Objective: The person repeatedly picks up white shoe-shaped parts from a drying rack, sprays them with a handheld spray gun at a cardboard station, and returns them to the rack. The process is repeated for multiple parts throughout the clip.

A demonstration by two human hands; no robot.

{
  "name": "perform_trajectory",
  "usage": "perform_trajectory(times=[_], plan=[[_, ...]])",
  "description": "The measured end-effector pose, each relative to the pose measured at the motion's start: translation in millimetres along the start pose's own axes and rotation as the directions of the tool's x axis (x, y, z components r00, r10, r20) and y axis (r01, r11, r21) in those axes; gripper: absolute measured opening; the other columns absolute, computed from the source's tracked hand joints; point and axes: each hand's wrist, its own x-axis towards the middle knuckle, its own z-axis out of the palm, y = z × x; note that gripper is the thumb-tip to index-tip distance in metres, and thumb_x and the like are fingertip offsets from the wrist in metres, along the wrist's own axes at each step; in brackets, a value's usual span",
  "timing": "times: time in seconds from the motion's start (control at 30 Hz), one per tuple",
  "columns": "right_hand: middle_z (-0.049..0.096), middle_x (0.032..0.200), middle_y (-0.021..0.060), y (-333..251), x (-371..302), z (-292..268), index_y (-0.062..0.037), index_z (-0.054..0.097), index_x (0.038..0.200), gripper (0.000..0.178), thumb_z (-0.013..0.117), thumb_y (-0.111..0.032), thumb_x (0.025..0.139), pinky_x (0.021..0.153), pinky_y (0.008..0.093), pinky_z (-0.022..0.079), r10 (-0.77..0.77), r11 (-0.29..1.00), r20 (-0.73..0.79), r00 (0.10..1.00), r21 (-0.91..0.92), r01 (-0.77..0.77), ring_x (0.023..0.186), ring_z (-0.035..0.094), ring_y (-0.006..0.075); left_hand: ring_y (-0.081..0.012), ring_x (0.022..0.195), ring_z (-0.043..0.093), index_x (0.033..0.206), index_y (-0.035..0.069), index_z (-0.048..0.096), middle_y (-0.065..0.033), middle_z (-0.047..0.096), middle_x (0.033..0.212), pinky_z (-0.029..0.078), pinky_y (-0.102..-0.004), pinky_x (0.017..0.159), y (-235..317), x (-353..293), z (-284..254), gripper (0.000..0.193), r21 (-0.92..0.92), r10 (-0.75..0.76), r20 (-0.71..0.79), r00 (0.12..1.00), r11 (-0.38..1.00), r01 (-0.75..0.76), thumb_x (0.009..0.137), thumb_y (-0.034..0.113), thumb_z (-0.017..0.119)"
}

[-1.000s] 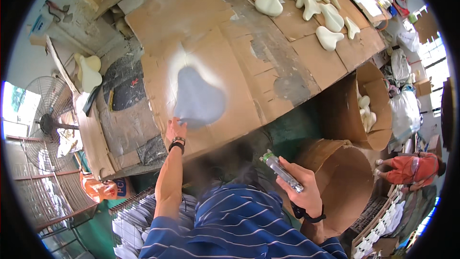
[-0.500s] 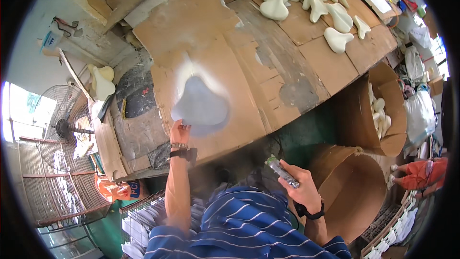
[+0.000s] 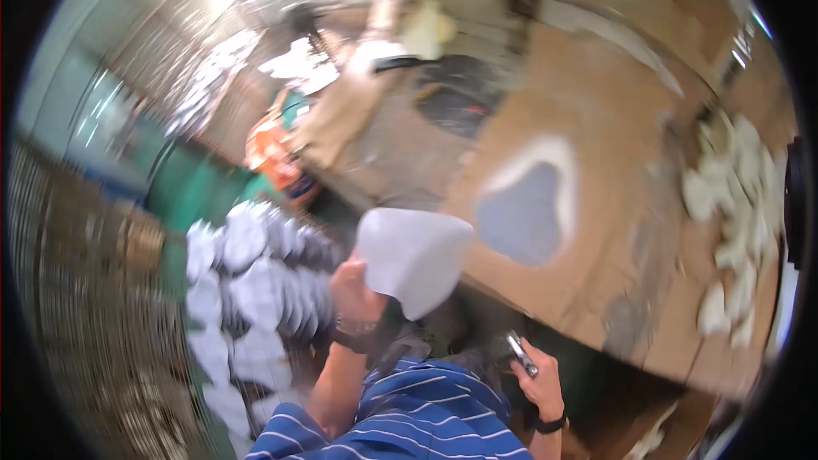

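Nearest the body, in front of the blue shirt with thin white stripes, the right hand has its fingers wrapped round a short, silver, metallic cylindrical tool, below the near edge of the table. The left hand is grasping a smooth, pale grey-white, saddle-shaped piece by its left side; the piece is in the air, tilted, in front of the table's near edge. Blur hides just how the fingertips sit on it.

To the left of that hand stand close rows of similar pale grey-white pieces. Beyond the hands is a table topped with brown cardboard. Toward its near edge lies a grey, saddle-shaped patch fringed with white, with nothing standing on it. Cream-coloured, saddle-shaped pieces crowd the table's right end. An orange bag is on the floor by its left end.

The step in hand looks to be a carry of the single piece, clear of the table. From here, the next move seems to call for a light hold at the rim, with its broad face kept from brushing the neighbouring rows.
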Motion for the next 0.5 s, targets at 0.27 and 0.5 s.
perform_trajectory(times=[0.27, 0.5], plan=[[0.053, 0.071, 0.0105, 3.7, 54.3, 39.0, -0.001, 0.067, 0.122, 0.046, 0.066, -0.001, 0.076, 0.062, 0.031, 0.046, -0.077, 0.987, 0.332, 0.94, -0.108, 0.119, 0.068, 0.049, 0.0109, -0.0314, 0.111, 0.065, 0.123, -0.007, 0.058, -0.018, 0.068, 0.117, 0.051, -0.0466, 0.098, 81.8, -136.9, -73.0, 0.046, -0.296, 0.269, -0.352, 0.897, 0.876, -0.379, 0.082, 0.013, 0.054], [0.059, 0.071, 0.0048, -51.1, 72.3, 106.5, -0.0082, 0.072, 0.12, 0.045, 0.067, -0.007, 0.075, 0.063, 0.0311, 0.046, -0.122, 0.964, 0.538, 0.834, -0.135, 0.229, 0.067, 0.053, 0.0113, -0.0326, 0.12, 0.061, 0.133, -0.005, 0.054, -0.0173, 0.064, 0.128, 0.047, -0.0478, 0.106, 159.0, -242.2, -144.4, 0.051, -0.174, 0.614, -0.503, 0.609, 0.618, -0.767, 0.084, 0.01, 0.053]])
